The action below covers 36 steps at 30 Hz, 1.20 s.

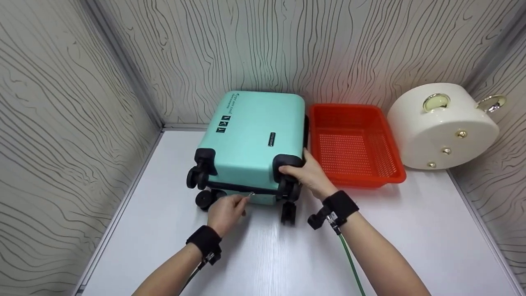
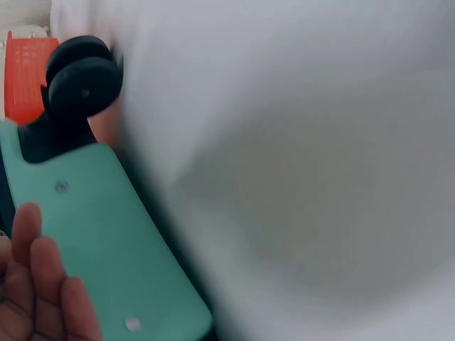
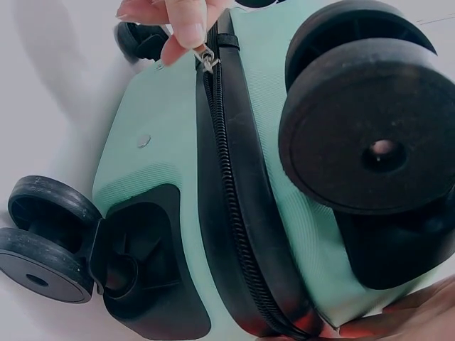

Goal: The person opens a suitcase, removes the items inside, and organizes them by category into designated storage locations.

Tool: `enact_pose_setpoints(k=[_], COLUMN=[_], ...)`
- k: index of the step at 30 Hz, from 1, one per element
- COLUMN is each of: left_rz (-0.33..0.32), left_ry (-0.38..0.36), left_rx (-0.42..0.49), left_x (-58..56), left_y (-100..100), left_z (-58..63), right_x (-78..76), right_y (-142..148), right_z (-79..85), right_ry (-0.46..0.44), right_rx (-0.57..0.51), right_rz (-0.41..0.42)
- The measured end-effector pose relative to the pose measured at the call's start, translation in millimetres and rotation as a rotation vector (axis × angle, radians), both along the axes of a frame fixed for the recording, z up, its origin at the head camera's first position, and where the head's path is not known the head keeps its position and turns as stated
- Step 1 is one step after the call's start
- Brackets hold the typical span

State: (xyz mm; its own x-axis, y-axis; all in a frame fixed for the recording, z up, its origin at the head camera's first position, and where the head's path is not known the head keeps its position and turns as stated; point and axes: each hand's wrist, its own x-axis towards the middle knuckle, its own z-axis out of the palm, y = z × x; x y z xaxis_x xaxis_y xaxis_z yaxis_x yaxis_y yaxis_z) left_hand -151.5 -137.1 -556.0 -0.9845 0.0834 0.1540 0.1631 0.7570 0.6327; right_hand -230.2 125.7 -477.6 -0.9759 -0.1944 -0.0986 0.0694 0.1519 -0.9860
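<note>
A mint-green suitcase (image 1: 250,131) lies flat, its wheeled end towards me. My left hand (image 1: 228,211) is at that end, thumb and forefinger pinching a small metal zipper pull (image 3: 207,59). Black zipper teeth (image 3: 231,185) run along the seam, closed over the stretch seen in the right wrist view. My right hand (image 1: 310,174) grips the suitcase's near right corner, thumb on the black corner guard (image 1: 286,161) and fingers down the side, partly hidden. Black double wheels (image 3: 359,135) stick out close to both hands.
A red plastic basket (image 1: 354,181) stands directly right of the suitcase. Beyond it, a round white case (image 1: 439,127) with gold handles and studs leans near the right wall. Patterned panels (image 1: 328,49) enclose the white tabletop (image 1: 263,255) behind and at both sides.
</note>
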Motion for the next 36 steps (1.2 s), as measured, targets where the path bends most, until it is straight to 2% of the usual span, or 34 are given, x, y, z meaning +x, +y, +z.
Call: enact_pose_setpoints(k=[9, 20, 26, 36], left_rz=[0.077, 0.194, 0.25, 0.323], left_ry=[-0.016, -0.084, -0.098, -0.13], left_rx=[0.046, 0.108, 0.176, 0.186], left_x=[1.2, 0.2, -3.1, -10.4], left_y=[-25, -53, -76, -110], left_z=[-1.6, -3.8, -8.2, -10.6], right_x=[0.9, 0.1, 0.9, 0.9], right_y=[1, 2, 2, 1], right_z=[1.0, 0.2, 2.0, -0.7], right_ry=[-0.02, -0.033, -0.027, -0.023], right_rx=[0.037, 0.058, 0.04, 0.032], right_rz=[0.005, -0.003, 0.001, 0.006])
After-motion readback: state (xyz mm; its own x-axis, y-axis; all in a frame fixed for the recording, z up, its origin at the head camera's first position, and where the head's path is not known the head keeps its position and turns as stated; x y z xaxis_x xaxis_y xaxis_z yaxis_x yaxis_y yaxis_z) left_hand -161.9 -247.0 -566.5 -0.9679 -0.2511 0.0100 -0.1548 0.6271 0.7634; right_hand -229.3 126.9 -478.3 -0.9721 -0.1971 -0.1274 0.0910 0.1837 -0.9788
